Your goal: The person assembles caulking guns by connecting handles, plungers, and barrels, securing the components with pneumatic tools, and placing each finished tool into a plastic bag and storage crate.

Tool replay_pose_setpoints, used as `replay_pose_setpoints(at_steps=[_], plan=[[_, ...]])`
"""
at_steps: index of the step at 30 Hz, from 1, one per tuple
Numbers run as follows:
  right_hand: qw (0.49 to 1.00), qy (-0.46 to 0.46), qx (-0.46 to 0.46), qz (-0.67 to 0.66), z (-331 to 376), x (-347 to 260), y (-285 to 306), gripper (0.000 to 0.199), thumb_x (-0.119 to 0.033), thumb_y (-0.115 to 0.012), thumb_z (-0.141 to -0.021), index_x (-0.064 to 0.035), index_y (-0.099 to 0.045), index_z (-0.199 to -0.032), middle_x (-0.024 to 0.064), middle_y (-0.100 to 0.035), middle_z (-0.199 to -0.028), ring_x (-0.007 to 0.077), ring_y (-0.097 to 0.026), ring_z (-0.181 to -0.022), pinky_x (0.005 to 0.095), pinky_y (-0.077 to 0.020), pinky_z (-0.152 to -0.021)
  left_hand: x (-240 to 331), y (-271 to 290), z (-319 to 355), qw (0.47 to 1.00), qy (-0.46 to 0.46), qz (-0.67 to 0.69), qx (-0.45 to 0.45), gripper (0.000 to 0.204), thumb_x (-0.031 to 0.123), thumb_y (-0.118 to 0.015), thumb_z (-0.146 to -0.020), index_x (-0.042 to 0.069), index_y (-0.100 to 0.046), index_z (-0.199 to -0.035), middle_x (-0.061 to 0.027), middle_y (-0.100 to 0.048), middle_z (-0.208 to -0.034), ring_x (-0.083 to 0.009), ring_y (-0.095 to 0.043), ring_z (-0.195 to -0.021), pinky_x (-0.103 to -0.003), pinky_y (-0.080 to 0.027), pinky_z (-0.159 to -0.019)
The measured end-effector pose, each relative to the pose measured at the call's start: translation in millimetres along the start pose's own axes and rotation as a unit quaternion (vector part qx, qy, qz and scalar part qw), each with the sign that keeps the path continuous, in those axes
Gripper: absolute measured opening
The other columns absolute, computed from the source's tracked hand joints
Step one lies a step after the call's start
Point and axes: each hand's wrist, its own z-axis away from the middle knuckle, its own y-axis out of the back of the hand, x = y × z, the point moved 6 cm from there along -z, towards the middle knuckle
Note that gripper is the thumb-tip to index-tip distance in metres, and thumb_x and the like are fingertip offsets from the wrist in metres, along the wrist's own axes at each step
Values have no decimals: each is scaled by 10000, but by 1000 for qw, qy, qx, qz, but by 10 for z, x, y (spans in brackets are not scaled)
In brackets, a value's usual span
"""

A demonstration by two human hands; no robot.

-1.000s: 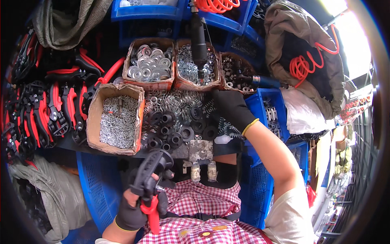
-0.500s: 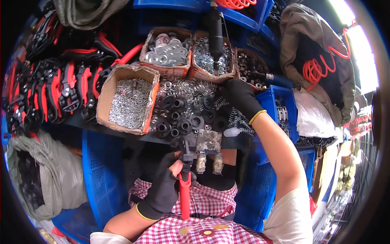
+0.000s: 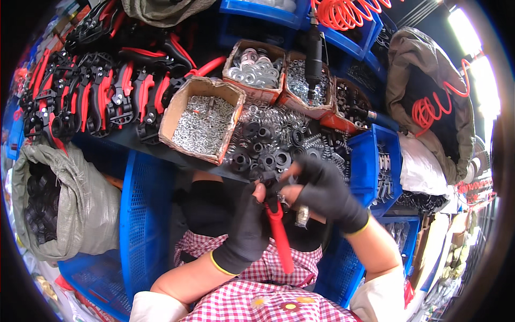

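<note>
crowded workbench (image 3: 139,140) fills the top of the frame. low in the middle, the red-handled tool (image 3: 279,236) now sits between both gloved hands. the left hand (image 3: 248,225) is closed around it. the right hand (image 3: 322,190), up at the black rings (image 3: 263,153) a second ago, has come down and pinches a small part at the tool's top, so fitting looks started.

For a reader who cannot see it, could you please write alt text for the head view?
Two black-gloved hands, left hand and right hand, meet over a red-handled tool above a cluttered workbench. Behind them sit cardboard boxes of metal washers, black rings and rows of red-and-black tools.
</note>
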Motion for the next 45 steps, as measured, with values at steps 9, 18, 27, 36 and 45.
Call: replay_pose_setpoints(at_steps=[9,18,27,36,45], plan=[[881,97,-169,432,-435,-303,-560,248,-157,-751,-707,-55,-651,-909,140,-641,-853,360,-655,-792,420,-524,-706,271,317,197,998,-46,24,37,282,175,-575,-950,98,-477,-1202,-41,-573,-1070,-134,-595,-903,-322,-513,-810],[715,165,36,679,-2382,-23,-607,241,-77,-590,-820,-95,-655,-1051,177,-682,-916,364,-673,-884,480,-535,-766,349,365,390,989,2,-104,107,226,167,-562,-949,104,-508,-1160,-24,-575,-1043,-136,-567,-913,-341,-509,-790],[826,268,162,469,-2044,-287,-477,176,-85,-665,-737,-53,-682,-909,169,-642,-890,326,-648,-851,405,-516,-768,416,317,153,988,-77,-75,115,293,221,-574,-950,92,-525,-1209,-31,-585,-1091,-154,-590,-928,-329,-508,-833],[859,325,210,336,122,-378,-319,275,49,-665,-714,-2,-623,-980,126,-572,-833,270,-602,-731,357,-484,-638,377,-156,84,988,-105,-88,69,336,152,-500,-1002,64,-449,-1322,-71,-591,-1169,-141,-579,-1046,-296,-486,-894],[858,358,288,229,542,-172,107,241,26,-657,-834,-9,-539,-1041,118,-605,-886,235,-687,-721,325,-513,-608,77,-477,-70,919,-187,-345,45,432,231,-492,-1031,58,-366,-1407,-83,-516,-1329,-156,-531,-1180,-313,-444,-990]])
